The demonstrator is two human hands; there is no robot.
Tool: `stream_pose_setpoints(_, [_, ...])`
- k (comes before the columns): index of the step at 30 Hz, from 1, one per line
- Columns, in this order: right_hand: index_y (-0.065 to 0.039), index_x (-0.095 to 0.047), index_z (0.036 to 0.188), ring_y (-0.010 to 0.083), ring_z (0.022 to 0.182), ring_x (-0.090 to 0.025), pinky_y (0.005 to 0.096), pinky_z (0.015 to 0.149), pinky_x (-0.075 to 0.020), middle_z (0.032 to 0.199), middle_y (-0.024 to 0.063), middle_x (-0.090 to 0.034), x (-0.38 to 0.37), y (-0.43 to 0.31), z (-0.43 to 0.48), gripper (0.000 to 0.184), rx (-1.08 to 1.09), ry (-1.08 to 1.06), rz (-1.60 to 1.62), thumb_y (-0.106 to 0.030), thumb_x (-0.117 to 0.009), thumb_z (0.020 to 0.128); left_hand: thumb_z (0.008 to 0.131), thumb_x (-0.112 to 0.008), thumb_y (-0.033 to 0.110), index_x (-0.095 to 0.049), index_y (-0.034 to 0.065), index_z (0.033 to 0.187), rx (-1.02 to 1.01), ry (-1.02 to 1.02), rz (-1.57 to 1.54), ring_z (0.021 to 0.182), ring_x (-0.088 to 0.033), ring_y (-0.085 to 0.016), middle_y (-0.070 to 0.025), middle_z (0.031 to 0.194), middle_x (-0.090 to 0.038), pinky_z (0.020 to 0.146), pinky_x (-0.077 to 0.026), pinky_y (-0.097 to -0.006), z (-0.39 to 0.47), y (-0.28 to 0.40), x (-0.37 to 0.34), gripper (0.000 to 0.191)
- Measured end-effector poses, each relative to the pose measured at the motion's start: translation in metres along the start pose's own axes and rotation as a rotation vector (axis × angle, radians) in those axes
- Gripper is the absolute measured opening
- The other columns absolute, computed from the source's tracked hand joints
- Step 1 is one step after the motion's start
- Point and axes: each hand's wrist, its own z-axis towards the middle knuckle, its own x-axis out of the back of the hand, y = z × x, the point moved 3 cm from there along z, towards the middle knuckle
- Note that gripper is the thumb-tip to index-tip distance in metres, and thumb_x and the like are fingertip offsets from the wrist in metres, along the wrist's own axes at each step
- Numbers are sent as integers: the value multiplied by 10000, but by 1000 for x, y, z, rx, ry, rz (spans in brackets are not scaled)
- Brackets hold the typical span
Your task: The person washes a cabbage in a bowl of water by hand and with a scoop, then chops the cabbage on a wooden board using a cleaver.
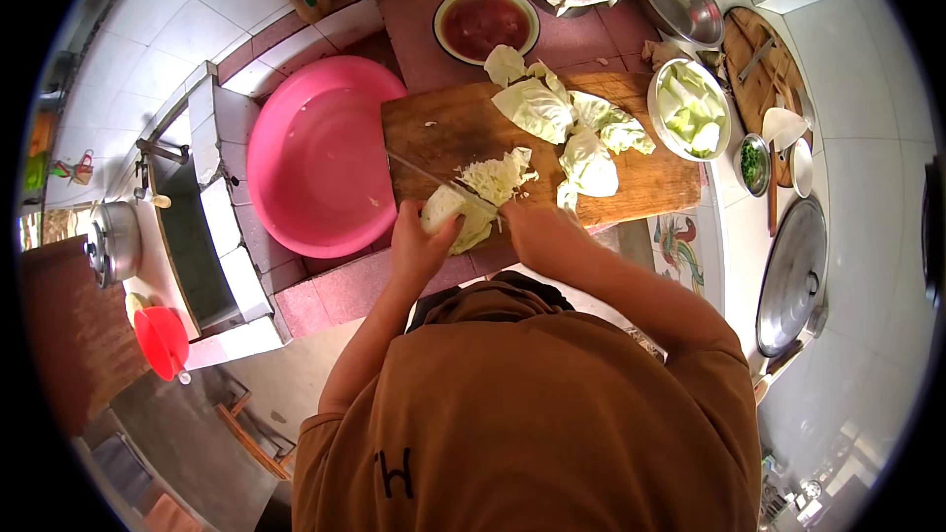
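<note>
A piece of cabbage (442, 208) lies at the near left edge of a wooden cutting board (458, 118), and my left hand (423, 236) grips it from the near side. My right hand (539, 233) is closed around the handle of a kitchen knife (436, 179), whose blade reaches up and left along the cabbage's far side. Shredded cabbage (497, 176) is heaped just beyond the blade. Loose cabbage leaves (543, 109) lie farther back and right on the board. The knife's handle is hidden in my fist.
Left of the board is a pink plastic basin (325, 155). A bowl of red liquid (485, 24) stands behind it on red tiles. At the board's right end sits a bowl of cut pale green vegetable (692, 111), near a small bowl of chopped greens (752, 165) and a large metal lid (792, 277).
</note>
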Motion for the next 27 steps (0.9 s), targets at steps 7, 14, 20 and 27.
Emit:
stream_pose_setpoints(7, [15,-490,977,404,718,-628,512,641,-467,721,207,-626,-27,12,17,199,-10,-13,-12,-106,-487,819,703,-778,264,-520,-53,976,-38,-3,15,807,-616,-379,-242,876,-613,693,-486,-421,3,8,1,492])
stream_pose_setpoints(14, [18,-500,972,411,732,-630,514,638,-476,721,214,-628,-29,7,19,206,-49,-45,47,-112,-491,812,698,-784,273,-521,-52,979,-15,-17,-2,813,-619,-374,-242,877,-613,702,-487,-423,0,4,1,504])
stream_pose_setpoints(20, [15,-503,978,422,760,-630,517,656,-481,760,232,-631,-6,1,13,203,-53,-89,30,-111,-480,820,699,-789,285,-522,-51,986,-37,-10,37,820,-618,-370,-239,890,-612,709,-487,-419,0,-3,3,516])
stream_pose_setpoints(27, [1,-514,1020,434,780,-630,517,687,-486,784,252,-631,-27,10,39,219,-101,-97,51,-120,-461,846,703,-790,268,-520,-49,1010,-88,-15,75,832,-616,-351,-233,902,-611,720,-488,-406,-2,4,6,518])
